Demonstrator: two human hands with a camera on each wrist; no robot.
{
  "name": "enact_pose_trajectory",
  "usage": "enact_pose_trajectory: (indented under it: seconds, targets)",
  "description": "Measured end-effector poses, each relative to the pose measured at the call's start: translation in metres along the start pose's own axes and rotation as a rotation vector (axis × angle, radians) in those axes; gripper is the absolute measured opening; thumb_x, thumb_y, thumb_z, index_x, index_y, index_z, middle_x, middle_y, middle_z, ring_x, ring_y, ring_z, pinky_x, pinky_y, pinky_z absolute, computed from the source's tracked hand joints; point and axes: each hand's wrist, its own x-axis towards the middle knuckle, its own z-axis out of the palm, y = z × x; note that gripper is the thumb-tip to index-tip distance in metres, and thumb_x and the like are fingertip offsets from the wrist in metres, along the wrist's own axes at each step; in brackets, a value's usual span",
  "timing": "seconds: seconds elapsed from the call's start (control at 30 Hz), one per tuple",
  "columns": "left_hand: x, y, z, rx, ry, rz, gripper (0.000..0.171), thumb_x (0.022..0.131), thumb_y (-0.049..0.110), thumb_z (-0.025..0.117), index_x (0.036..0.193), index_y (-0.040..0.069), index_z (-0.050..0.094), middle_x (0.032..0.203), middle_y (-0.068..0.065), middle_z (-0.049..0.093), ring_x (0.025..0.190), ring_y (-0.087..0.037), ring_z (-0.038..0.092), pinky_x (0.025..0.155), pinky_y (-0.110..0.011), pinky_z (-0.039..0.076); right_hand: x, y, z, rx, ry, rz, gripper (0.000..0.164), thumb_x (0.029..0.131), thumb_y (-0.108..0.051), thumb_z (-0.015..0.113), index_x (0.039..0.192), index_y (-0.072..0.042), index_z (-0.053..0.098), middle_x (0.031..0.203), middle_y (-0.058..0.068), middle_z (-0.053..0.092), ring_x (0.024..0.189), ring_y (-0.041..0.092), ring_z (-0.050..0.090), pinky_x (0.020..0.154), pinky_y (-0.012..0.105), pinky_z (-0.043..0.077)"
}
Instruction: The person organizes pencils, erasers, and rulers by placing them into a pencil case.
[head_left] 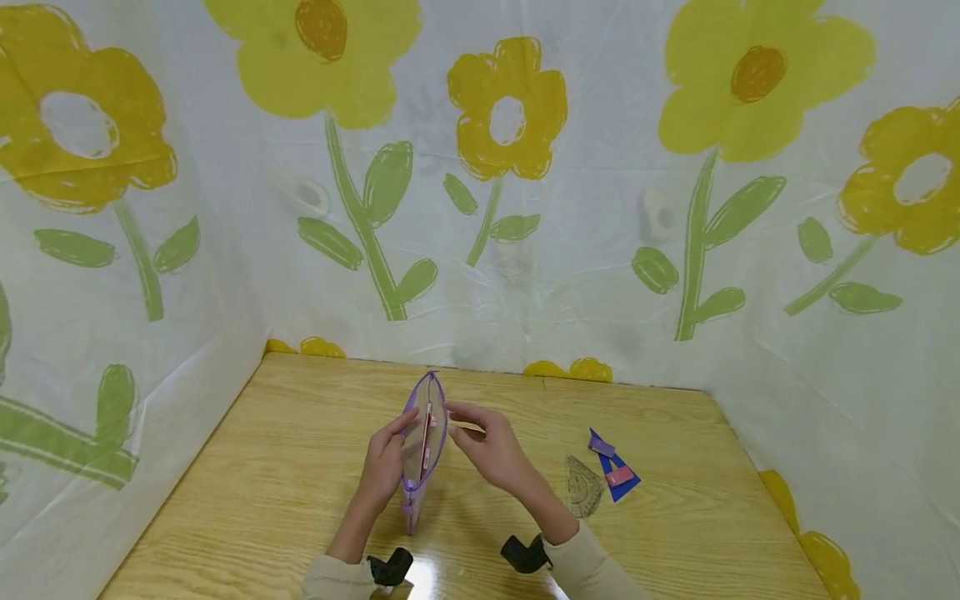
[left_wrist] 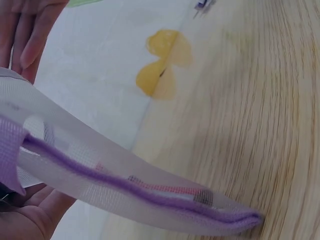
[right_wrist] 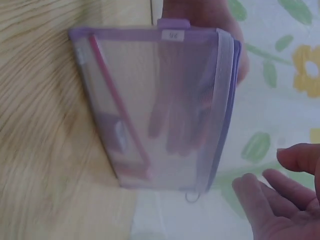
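A translucent mesh zip pouch [head_left: 412, 500] with purple edging stands on end above the wooden table, its top gaping. My left hand [head_left: 383, 467] grips its left side, thumb at the rim; in the right wrist view its fingers show through the mesh. Inside leans a long red pencil [right_wrist: 120, 107], with small pinkish and purplish items low down, blurred by the mesh. Close by the pouch's right rim is my right hand [head_left: 491, 446], fingers slightly bent and holding nothing. The right wrist view shows a gap between those fingers and the pouch.
To the right on the table [head_left: 690, 533] lies a clear protractor [head_left: 583, 487]. Beside it is a blue triangle [head_left: 626, 490] with a purple block [head_left: 602, 447] and a pink block [head_left: 619, 476] on it. Flower-printed cloth [head_left: 592, 275] walls the back and sides.
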Motion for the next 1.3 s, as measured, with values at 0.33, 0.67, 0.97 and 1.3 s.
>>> enact_pose_trajectory:
  seconds: [0.33, 0.67, 0.97, 1.3]
  targets:
    - [-0.002, 0.004, 0.004, 0.012, 0.006, 0.006, 0.051, 0.098, -0.008, 0.022, 0.144, -0.019, 0.041, 0.153, -0.035, 0.038, 0.141, -0.051, 0.04, 0.11, -0.059, 0.042, -0.026, 0.03, -0.035, -0.009, 0.072, 0.02, 0.038, 0.101, -0.011, 0.062, 0.137, 0.001, 0.06, 0.139, 0.024, 0.059, 0.126, 0.043, 0.057, 0.104, 0.045, 0.054]
    - [-0.002, 0.003, 0.006, 0.033, 0.011, -0.011, 0.053, 0.097, -0.008, 0.021, 0.145, -0.017, 0.042, 0.154, -0.034, 0.039, 0.142, -0.048, 0.04, 0.111, -0.059, 0.042, -0.061, 0.059, -0.064, -0.056, 0.175, 0.035, 0.032, 0.096, -0.003, 0.067, 0.127, 0.002, 0.066, 0.127, 0.027, 0.065, 0.115, 0.038, 0.063, 0.098, 0.039, 0.058]
    - [-0.003, 0.004, 0.007, 0.02, 0.007, -0.015, 0.053, 0.097, -0.01, 0.02, 0.144, -0.018, 0.041, 0.155, -0.034, 0.037, 0.142, -0.049, 0.039, 0.112, -0.059, 0.04, -0.088, 0.069, -0.093, -0.11, 0.251, 0.156, 0.034, 0.094, -0.001, 0.068, 0.128, 0.001, 0.066, 0.124, 0.023, 0.067, 0.115, 0.043, 0.061, 0.096, 0.031, 0.058]
    - [-0.003, 0.003, 0.008, 0.025, 0.001, -0.021, 0.052, 0.097, -0.009, 0.022, 0.145, -0.017, 0.042, 0.154, -0.033, 0.039, 0.144, -0.048, 0.038, 0.113, -0.059, 0.04, -0.104, 0.08, -0.113, -0.114, 0.247, 0.189, 0.041, 0.091, 0.0, 0.072, 0.131, 0.004, 0.062, 0.129, 0.026, 0.063, 0.118, 0.045, 0.059, 0.099, 0.036, 0.057]
